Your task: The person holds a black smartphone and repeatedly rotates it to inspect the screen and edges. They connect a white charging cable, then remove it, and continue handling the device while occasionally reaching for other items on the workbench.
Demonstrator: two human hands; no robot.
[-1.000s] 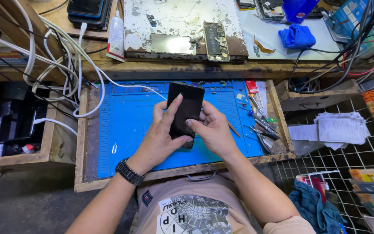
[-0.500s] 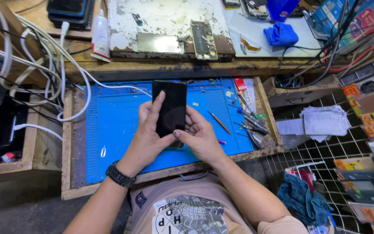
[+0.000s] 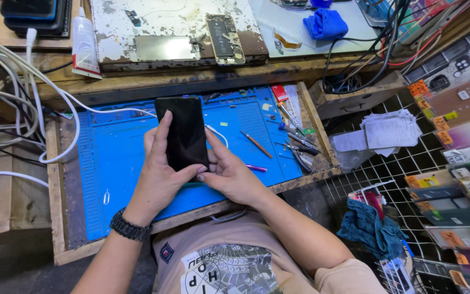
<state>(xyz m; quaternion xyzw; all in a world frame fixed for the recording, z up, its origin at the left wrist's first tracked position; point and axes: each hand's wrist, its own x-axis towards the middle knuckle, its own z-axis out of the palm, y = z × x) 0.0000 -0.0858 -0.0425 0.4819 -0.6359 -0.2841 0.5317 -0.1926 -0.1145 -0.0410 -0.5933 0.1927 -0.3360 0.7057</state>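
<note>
- The counter (image 3: 66,239) is a worn wooden bench with a raised rim.
- A blue mat (image 3: 115,158) covers most of the counter, reaching from its left side almost to the right edge.
- A chipped white board (image 3: 153,22) lies on the shelf beyond the counter's far edge, with an opened phone body (image 3: 224,38) on its right part.
- White cables (image 3: 23,92) loop over the counter's far left corner.
- The left hand (image 3: 156,179) is closed around the phone (image 3: 182,133), fingers behind it, thumb on its left edge.
- The right hand (image 3: 229,174) grips the phone's lower right corner, thumb on the glass.
- The phone is black, screen dark, held upright above the mat's middle.
- A blue cloth (image 3: 327,23) sits on the shelf, far right.
- Tweezers (image 3: 300,155) and small tools lie by the counter's right edge.
- A thin stick (image 3: 255,144) lies on the mat, right of the phone.
</note>
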